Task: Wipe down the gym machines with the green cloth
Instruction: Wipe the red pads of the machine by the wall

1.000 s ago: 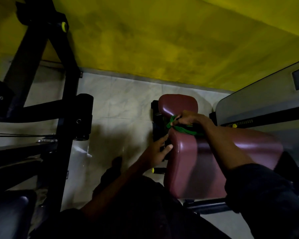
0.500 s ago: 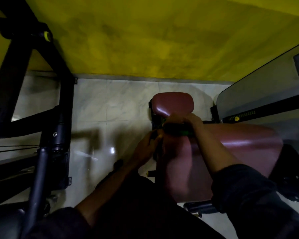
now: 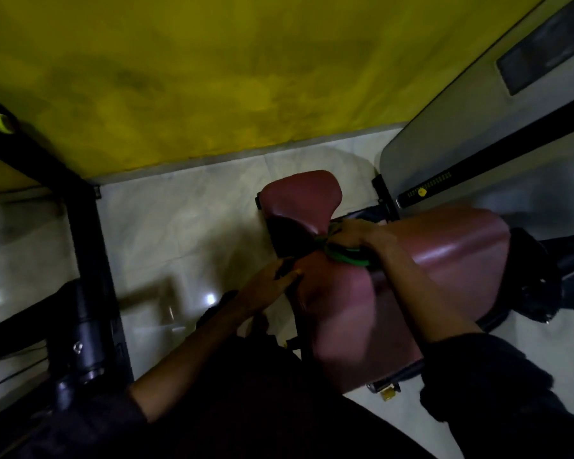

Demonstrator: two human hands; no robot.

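Note:
A maroon padded seat (image 3: 444, 253) of a gym machine fills the middle right, with a smaller maroon pad (image 3: 300, 193) beyond it. My right hand (image 3: 355, 236) presses the bunched green cloth (image 3: 345, 255) onto the top edge of the big pad. Just left of that, my left hand (image 3: 275, 279) rests against the pad's left side with its fingers stretched out. It holds nothing. Much of the cloth is hidden under my right hand. The picture is dim and blurred.
A black machine frame (image 3: 87, 260) with a yellow-capped knob (image 3: 1, 123) stands at the left. A grey weight-stack shroud (image 3: 461, 127) rises at the right. Pale tiled floor (image 3: 179, 220) lies between them, and a yellow wall (image 3: 212, 77) is behind.
The view has swung left and tilted, so the black frame sits lower at the left. Both hands stay on the pad's top edge, with the cloth still under my right hand.

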